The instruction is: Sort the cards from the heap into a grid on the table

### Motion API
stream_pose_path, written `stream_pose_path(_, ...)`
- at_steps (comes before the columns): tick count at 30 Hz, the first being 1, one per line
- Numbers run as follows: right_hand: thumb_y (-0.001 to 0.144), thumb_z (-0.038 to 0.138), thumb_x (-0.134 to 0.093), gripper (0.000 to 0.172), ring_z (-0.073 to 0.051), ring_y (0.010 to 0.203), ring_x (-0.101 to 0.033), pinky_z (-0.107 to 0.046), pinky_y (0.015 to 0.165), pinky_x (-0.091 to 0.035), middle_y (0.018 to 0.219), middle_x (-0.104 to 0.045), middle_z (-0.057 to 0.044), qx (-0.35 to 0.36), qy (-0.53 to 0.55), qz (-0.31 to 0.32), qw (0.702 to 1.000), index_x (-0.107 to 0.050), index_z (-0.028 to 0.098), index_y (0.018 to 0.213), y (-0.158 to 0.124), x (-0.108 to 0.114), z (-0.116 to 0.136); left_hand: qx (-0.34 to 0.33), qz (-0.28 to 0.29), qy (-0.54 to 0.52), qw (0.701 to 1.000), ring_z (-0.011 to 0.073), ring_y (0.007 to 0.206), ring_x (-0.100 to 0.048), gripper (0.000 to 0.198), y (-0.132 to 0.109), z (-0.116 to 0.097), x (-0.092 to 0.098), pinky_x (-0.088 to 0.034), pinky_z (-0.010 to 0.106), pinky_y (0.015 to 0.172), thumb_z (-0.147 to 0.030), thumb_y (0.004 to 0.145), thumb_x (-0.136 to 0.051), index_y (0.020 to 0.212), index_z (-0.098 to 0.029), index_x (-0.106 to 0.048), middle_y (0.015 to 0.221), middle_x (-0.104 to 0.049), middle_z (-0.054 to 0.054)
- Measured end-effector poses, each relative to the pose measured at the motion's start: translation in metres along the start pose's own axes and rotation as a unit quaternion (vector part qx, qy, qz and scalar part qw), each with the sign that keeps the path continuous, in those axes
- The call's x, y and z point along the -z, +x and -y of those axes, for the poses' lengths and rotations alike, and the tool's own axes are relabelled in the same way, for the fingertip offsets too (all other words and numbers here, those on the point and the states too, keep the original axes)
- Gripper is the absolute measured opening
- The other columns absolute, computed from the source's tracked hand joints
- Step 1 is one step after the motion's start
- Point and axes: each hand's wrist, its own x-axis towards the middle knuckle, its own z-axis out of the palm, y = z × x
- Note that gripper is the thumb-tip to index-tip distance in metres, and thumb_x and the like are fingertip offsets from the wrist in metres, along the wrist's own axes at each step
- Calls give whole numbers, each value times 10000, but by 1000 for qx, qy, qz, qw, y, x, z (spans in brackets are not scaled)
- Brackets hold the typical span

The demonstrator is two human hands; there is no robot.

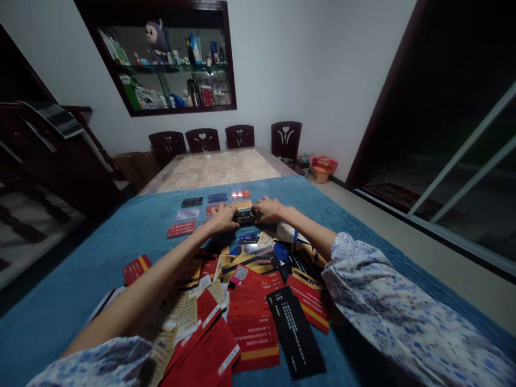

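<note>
Both my arms reach forward over a blue cloth [100,252] on the table. My left hand [224,219] and my right hand [269,209] are closed on the two ends of a dark card [245,217], which lies flat on the cloth. Beyond the hands, single cards lie in rows: a black card [192,202], a blue card [217,197], a red card [241,194], a pale card [187,214] and another red card [181,229]. A big loose pile of red, black and gold cards [250,301] lies under my forearms.
The bare marble tabletop [217,166] continues past the cloth. Several dark chairs [241,136] stand at the far end. A wall shelf [169,59] holds bottles and a plush toy. Stairs rise at the left; a glass door is at the right; a red basket [324,164] sits on the floor.
</note>
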Motion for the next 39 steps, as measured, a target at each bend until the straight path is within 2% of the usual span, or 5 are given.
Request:
stream_pose_path(5,819,399,-652,503,-363,1249,-469,-495,950,-451,1326,-586,-158,1,3,12,1000,-604,241,1295,3,-1,4,1,15,4,1000,384,1303,-403,394,5,2,-4,-348,570,1022,-291,769,-637,1154,-210,-625,1276,-612,141)
stream_pose_path(14,797,378,-673,454,-349,1250,-493,-449,935,-476,1320,-598,-148,3,-2,12,1000,-661,238,1229,4,-1,7,14,29,22,999,378,1285,-418,340,5,-3,-1,-345,601,1044,-245,734,-622,1071,-207,-640,1269,-604,145)
stream_pose_path(23,755,337,-632,444,-327,1107,-624,-379,826,-532,1236,-675,-153,3,12,24,1000,-708,186,1165,13,-2,7,39,58,34,997,406,1357,-374,466,2,-19,2,-289,640,1089,-135,686,-574,1148,-152,-636,1398,-508,214)
stream_pose_path(32,736,276,-636,457,-324,1079,-649,-367,826,-548,1223,-679,-193,-8,-4,45,999,-705,131,1164,19,-1,13,59,55,34,996,425,1370,-361,524,2,-23,0,-291,651,1074,-131,663,-577,1184,-157,-626,1410,-511,208)
stream_pose_path(39,766,334,-641,430,-326,1143,-614,-383,866,-532,1271,-661,-147,4,-11,30,999,-707,195,1168,12,-1,9,55,25,25,998,419,1349,-381,429,3,-22,-5,-277,683,1073,-141,699,-580,1122,-148,-653,1372,-539,217)
